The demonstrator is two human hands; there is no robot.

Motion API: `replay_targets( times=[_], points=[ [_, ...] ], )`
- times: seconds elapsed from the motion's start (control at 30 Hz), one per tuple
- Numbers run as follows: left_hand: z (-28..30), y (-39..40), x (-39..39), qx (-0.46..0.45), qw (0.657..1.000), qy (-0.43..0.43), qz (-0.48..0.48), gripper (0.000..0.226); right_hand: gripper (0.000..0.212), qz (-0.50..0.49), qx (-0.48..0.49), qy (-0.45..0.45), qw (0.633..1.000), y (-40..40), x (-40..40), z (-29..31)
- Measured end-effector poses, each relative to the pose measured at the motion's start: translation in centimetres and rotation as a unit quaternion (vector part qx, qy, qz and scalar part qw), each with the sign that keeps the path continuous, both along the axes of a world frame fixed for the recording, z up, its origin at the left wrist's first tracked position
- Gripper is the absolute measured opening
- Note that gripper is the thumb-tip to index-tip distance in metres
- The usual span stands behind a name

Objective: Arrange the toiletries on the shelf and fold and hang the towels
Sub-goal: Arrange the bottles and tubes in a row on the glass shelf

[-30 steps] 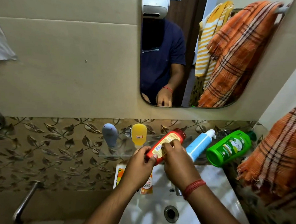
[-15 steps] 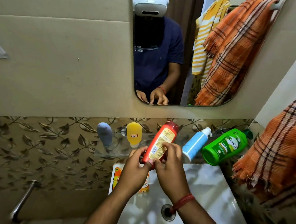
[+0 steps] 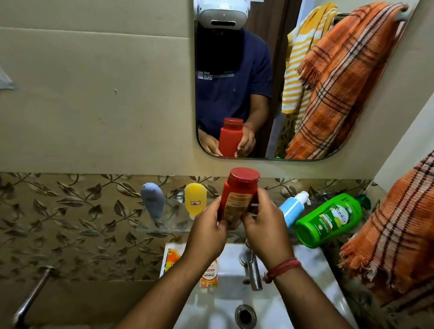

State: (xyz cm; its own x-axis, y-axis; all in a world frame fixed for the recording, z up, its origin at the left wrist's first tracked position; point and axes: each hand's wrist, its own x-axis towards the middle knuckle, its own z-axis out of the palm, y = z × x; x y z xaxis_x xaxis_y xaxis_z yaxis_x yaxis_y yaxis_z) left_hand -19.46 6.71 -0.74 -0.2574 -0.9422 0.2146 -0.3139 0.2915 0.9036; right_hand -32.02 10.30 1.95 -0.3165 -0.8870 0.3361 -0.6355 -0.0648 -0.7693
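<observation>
Red bottle (image 3: 239, 194) held upright at frame center, above the shelf (image 3: 157, 228), cap up. Gripped from both sides: left hand (image 3: 208, 233) wrapped on its lower left, right hand (image 3: 266, 228) on its lower right, fingers curled round the body. Label on red bottle is seen but not legible.

Readable text: "Vatika" on green pump bottle (image 3: 330, 219), which is lying tilted at mid right. "Centrum" partly read on the orange/white pack (image 3: 209, 274) at the basin (image 3: 306, 269) edge, lower center. Small white sticker on yellow tube (image 3: 195, 199), text too small.

Counts: 5 containers total — 1 grey tube (image 3: 152, 200), 1 yellow tube, 1 red, 1 blue/white pump bottle (image 3: 292, 208), 1 green. Grey + yellow are standing cap-down on the shelf, left of center. 1 orange plaid towel (image 3: 403, 239) at right edge; 1 yellow-striped towel seen only in mirror (image 3: 364, 109) refl., upper right.
</observation>
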Motion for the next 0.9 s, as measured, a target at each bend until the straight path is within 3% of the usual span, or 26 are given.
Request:
replay_targets(
  times=[0.13, 0.27, 0.9],
  points=[
    [0.7, -1.1, -1.5, 0.037, 0.999, -0.008, -0.003, 0.039, 0.038, 0.002, 0.037, 0.029, 0.999, -1.4, -1.5, 1.0],
    [1.0, -2.0, -2.4, 0.052, 0.999, -0.013, 0.004, 0.033, 0.039, 0.01, 0.051, 0.04, 0.998, -2.5, -2.4, 1.7],
    [1.6, -2.7, -2.8, 0.087, 0.996, -0.027, -0.016, 0.041, 0.039, 0.019, 0.084, 0.036, 0.996, -2.5, -2.9, 2.6]
  ],
)
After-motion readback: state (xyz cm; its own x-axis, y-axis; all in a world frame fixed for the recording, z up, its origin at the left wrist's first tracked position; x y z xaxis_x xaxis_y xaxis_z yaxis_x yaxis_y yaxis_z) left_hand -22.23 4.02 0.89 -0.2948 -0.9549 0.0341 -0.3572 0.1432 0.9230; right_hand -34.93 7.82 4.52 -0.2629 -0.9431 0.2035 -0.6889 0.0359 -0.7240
